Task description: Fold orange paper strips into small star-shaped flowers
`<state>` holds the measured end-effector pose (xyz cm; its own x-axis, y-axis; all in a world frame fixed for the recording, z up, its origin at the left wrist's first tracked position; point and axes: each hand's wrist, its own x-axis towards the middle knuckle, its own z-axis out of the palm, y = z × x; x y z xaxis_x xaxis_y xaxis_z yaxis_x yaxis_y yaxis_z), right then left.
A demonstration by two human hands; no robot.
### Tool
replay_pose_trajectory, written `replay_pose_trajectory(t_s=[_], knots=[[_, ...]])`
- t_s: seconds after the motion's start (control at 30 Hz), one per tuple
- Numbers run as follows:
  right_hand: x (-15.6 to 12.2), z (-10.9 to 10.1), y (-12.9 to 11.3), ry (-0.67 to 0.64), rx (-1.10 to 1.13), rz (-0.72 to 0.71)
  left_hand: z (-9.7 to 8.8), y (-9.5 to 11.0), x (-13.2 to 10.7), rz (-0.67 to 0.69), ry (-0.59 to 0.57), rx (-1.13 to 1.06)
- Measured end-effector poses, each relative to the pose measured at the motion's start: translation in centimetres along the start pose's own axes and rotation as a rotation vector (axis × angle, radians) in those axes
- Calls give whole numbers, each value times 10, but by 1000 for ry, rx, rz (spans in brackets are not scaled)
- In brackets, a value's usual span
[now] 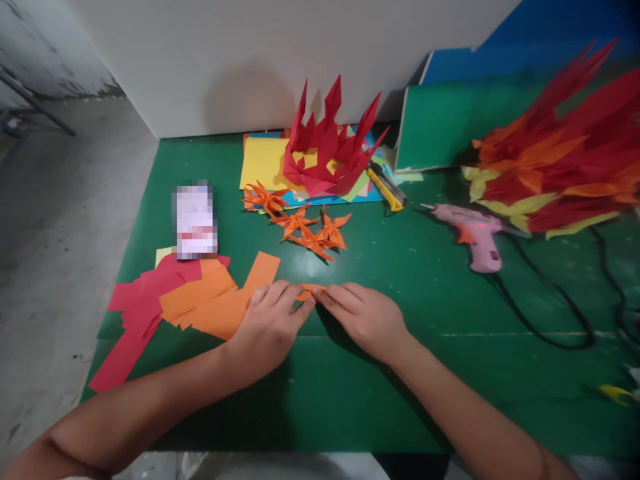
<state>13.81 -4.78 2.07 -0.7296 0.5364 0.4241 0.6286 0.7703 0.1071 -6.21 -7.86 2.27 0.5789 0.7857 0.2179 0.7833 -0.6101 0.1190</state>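
Note:
A small folded strip of orange paper [303, 294] lies on the green table between my two hands. My left hand [273, 323] pinches its left end, with the wrist beside a pile of orange paper strips [200, 303]. Fingertips of my right hand [367, 317] press on the strip's right end, and the two hands almost meet there. Most of the strip is hidden under the fingers. Just beyond my hands sit several folded orange paper flowers [313, 240]. Red paper strips [145, 300] spread out left of the orange ones.
A red folded-paper crown [327, 157] stands on stacked coloured sheets [263, 160], near a yellow cutter knife [387, 187]. To the right lie a pink glue gun [483, 233] with a black cord and a large red-orange paper piece [560, 153]. A blurred-out phone [195, 220] rests at left.

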Motion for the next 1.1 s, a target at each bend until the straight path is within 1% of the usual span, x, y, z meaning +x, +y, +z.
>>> replay_pose_trajectory(t_s=[0.2, 0.4, 0.5, 0.77, 0.93, 1.1], knots=[[-2, 3, 1, 3, 8, 6, -1, -1, 0, -26, -25, -9], [-4, 5, 1, -24, 24, 22, -1, -2, 1, 63, -59, -66], [-5, 5, 1, -14, 35, 16, 0, -2, 2, 80, -35, -102], [-3, 4, 3, 2, 61, 13, 4, -2, 2, 62, 22, -136], [-4, 5, 4, -21, 102, 28, 5, -6, 4, 38, 78, -141], [-6, 7, 4, -19, 132, 60, 6, -7, 3, 55, 81, -116]])
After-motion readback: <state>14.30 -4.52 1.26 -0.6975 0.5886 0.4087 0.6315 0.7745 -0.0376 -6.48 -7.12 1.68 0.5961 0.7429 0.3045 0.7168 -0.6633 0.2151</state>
